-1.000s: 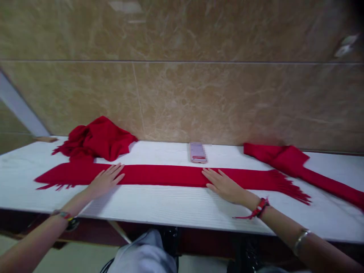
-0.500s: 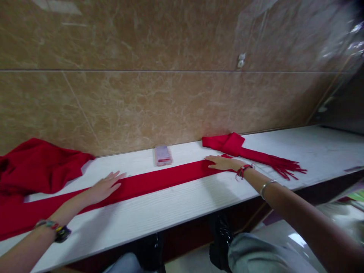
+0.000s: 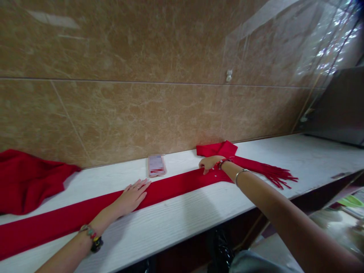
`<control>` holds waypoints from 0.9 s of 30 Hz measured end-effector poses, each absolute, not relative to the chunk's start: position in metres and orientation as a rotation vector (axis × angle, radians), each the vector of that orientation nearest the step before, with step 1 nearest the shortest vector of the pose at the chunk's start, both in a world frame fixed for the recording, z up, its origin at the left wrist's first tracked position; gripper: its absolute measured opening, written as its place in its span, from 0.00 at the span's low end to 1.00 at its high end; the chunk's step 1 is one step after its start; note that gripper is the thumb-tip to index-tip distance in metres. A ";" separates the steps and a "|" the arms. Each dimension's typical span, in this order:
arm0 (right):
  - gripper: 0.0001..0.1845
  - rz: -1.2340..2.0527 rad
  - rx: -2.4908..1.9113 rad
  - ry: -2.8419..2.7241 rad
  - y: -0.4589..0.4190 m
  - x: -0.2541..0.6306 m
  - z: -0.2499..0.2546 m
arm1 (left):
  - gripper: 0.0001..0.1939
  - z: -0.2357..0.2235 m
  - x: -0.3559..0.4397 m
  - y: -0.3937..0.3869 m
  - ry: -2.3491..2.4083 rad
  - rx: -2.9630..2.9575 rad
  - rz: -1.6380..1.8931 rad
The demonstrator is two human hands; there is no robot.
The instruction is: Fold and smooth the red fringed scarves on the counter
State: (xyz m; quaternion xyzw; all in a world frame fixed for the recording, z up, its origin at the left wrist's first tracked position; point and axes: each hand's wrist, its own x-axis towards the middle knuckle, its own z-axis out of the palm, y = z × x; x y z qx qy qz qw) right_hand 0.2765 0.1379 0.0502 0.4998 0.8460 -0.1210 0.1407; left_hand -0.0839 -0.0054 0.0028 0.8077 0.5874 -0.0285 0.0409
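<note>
A long red scarf (image 3: pixel 170 187) lies flat along the white table (image 3: pixel 182 223). My left hand (image 3: pixel 133 197) rests on it near its middle, fingers stretched out flat. My right hand (image 3: pixel 209 163) reaches far to the right, where its fingers curl closed on the scarf's right end. The arm wears a red string bracelet and a silver bangle. The scarf's far right tip is hidden behind my right hand and wrist.
A pink phone (image 3: pixel 156 165) lies by the wall between my hands. A second red scarf (image 3: pixel 244 163) with a fringed end lies just behind my right hand. A crumpled red scarf (image 3: pixel 25 180) sits at the far left. A marble wall runs behind.
My view has swung right. My right hand slid along the scarf to its right end and closed on it. My left hand moved right along the scarf, still flat.
</note>
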 end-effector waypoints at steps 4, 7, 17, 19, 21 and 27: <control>0.14 -0.351 1.378 2.413 0.144 0.283 0.055 | 0.26 0.005 -0.079 -0.010 1.818 2.504 -0.077; 0.15 -0.313 1.367 2.434 0.145 0.287 0.057 | 0.26 0.004 -0.076 -0.010 1.836 2.524 -0.066; 0.18 -0.169 1.348 2.502 0.129 0.280 0.050 | 0.30 -0.001 -0.133 0.000 1.832 2.464 0.140; 0.19 -0.171 1.328 2.522 0.129 0.271 0.047 | 0.29 -0.001 -0.152 -0.002 1.832 2.457 0.202; 0.20 -0.193 1.307 2.537 0.130 0.259 0.046 | 0.29 -0.002 -0.164 -0.006 1.831 2.455 0.249; 0.16 -0.311 1.292 2.482 0.133 0.238 0.055 | 0.24 -0.003 -0.165 -0.015 1.835 2.446 0.364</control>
